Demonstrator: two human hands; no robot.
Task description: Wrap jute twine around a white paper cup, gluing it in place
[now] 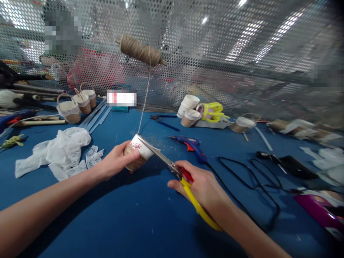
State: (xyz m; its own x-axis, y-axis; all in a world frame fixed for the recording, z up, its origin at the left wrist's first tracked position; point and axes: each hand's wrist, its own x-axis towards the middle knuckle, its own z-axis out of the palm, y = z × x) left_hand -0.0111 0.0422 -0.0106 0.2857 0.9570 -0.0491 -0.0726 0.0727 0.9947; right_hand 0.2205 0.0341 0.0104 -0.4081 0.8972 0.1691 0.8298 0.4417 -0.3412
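My left hand (pixel 116 160) is wrapped round a white paper cup (pixel 139 149) partly wound with brown twine, held on its side just above the blue table (pixel 129 222). A strand of twine (pixel 145 96) runs up from the cup to a spool (pixel 141 51) hanging on the mesh screen. My right hand (pixel 201 186) grips yellow-and-red handled scissors (pixel 172 166). Their blades reach to the cup's rim, at the foot of the strand.
A blue glue gun (pixel 191 145) with a black cord (pixel 242 179) lies to the right. Crumpled white lace and plastic (pixel 61 150) lie at left. Small finished cup baskets (pixel 76 105) stand at back left, more cups (pixel 189 109) at back centre. A person sits behind the mesh.
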